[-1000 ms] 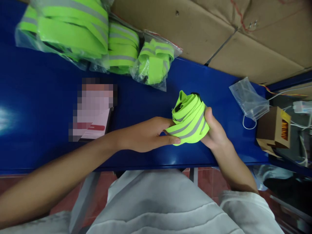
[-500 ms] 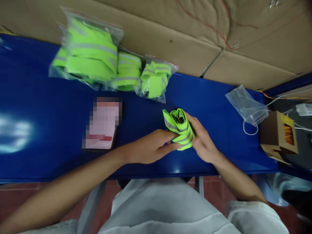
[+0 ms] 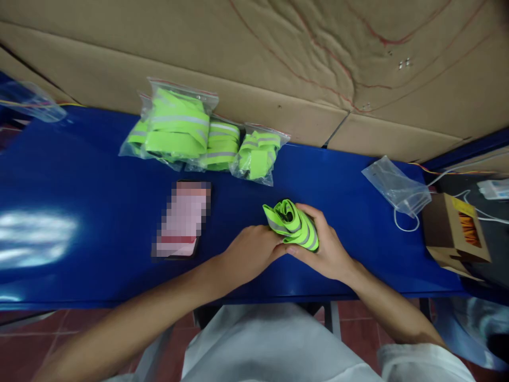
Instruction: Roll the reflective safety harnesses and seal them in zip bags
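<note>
A neon-yellow reflective strap with grey stripes is rolled into a loose bundle above the table, one folded end sticking out to the upper left. My right hand wraps round its right side, thumb in front and fingers behind. From the left, my left hand is closed against the bundle's lower left, its fingertips partly hidden. Beyond my hands, more such straps lie in clear zip bags: a large bag, a middle one and a smaller one.
On the blue table a phone with a blurred screen lies left of my hands. To the right are a clear plastic bag, a white cable and an open cardboard box. Brown cardboard lines the back.
My right hand has brought its thumb to the front of the rolled strap and grips it more fully. My left hand has turned, its fingers now more tucked in. The camera view has shifted.
</note>
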Motion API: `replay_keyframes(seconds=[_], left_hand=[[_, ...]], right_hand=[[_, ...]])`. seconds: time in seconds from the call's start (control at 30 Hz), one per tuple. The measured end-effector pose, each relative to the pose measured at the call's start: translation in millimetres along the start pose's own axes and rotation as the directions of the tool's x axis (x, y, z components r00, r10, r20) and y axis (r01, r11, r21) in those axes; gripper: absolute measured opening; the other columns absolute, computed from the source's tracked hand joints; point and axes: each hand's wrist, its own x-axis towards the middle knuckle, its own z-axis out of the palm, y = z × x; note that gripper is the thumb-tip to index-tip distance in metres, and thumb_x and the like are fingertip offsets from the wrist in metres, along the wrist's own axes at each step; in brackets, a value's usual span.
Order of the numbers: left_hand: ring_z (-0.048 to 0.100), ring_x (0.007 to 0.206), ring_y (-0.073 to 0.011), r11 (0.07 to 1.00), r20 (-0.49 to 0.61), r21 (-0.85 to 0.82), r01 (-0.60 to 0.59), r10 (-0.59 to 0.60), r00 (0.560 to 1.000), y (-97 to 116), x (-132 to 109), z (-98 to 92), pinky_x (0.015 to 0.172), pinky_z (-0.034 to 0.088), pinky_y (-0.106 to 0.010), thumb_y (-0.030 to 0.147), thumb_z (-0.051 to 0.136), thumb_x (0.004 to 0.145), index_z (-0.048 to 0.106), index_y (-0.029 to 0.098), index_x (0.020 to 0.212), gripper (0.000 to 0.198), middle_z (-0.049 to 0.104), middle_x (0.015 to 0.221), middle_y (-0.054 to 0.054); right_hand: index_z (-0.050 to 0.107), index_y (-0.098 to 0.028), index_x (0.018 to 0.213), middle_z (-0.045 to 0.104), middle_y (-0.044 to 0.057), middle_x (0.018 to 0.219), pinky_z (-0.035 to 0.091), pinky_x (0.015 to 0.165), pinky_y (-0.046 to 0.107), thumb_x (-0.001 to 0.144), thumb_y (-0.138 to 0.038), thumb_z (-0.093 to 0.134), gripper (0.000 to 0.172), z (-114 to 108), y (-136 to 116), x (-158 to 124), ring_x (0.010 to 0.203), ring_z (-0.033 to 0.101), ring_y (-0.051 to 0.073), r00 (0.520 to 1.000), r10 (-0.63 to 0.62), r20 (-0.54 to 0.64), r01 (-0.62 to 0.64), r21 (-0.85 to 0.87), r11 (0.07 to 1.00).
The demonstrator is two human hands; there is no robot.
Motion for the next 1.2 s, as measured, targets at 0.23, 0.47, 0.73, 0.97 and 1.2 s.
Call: replay_keyframes(seconds=[0.23, 0.47, 0.73, 0.97, 1.2], left_hand=[[0.069, 0.066, -0.0183, 0.998, -0.138, -0.054, -0.041, 0.033, 0.99, -10.0, 6.4, -0.9, 0.06, 0.042, -0.027, 0.047, 0.059, 0.101, 0.067, 0.017, 0.078, 0.039, 0.072, 0.073, -0.003], [0.07, 0.075, -0.0142, 0.988, -0.284, -0.046, -0.145, 0.127, 0.95, -10.0, 26.7, 6.5, 0.069, 0.051, -0.025, 0.031, 0.037, 0.109, 0.062, 0.017, 0.09, 0.035, 0.072, 0.084, -0.003], [0.059, 0.134, -0.0244, 0.891, -0.194, 0.226, -0.393, 0.436, 0.879, 76.7, 168.6, 32.3, 0.113, 0.046, -0.037, 0.01, 0.047, 0.099, 0.062, 0.015, 0.134, 0.038, 0.063, 0.146, -0.013], [0.063, 0.131, -0.0238, 0.852, -0.2, 0.356, -0.385, 0.472, 0.859, 119.9, 191.2, 31.0, 0.116, 0.039, -0.033, 0.023, 0.04, 0.102, 0.062, 0.008, 0.135, 0.043, 0.067, 0.137, -0.01], [0.072, 0.1, -0.0314, 0.821, -0.08, 0.463, -0.334, 0.414, 0.907, 40.3, 76.7, 12.9, 0.096, 0.052, -0.046, 0.021, 0.052, 0.098, 0.071, 0.007, 0.099, 0.024, 0.073, 0.102, -0.017]], right_hand=[[0.047, -0.027, 0.146, 0.067, 0.007, 0.136, 0.055, 0.098, 0.041, 0.089, -0.048, 0.077, 0.068, 1.5, -2.9, 3.0, 0.118, 0.067, 0.026, 0.997, 0.073, 0.007, -0.072, 0.267, 0.961], [0.064, -0.023, 0.12, 0.073, 0.009, 0.116, 0.061, 0.089, 0.045, 0.083, -0.061, 0.076, 0.055, -25.8, 2.4, 24.4, 0.103, 0.072, 0.028, 0.937, 0.311, -0.159, -0.112, 0.706, 0.7], [0.066, -0.027, 0.111, 0.066, 0.008, 0.132, 0.057, 0.101, 0.049, 0.096, -0.054, 0.05, 0.035, -137.1, 36.6, 28.9, 0.112, 0.07, 0.026, 0.387, 0.201, -0.9, 0.436, 0.371, 0.82], [0.065, -0.028, 0.121, 0.053, 0.009, 0.154, 0.053, 0.109, 0.055, 0.094, -0.059, 0.053, 0.043, -143.2, 49.1, 23.5, 0.134, 0.059, 0.037, 0.608, 0.234, -0.759, 0.265, 0.472, 0.841], [0.049, -0.034, 0.151, 0.059, 0.01, 0.147, 0.061, 0.091, 0.054, 0.098, -0.06, 0.051, 0.059, -98.7, 24.5, 23.1, 0.121, 0.068, 0.035, 0.763, 0.114, -0.637, 0.168, 0.365, 0.916]])
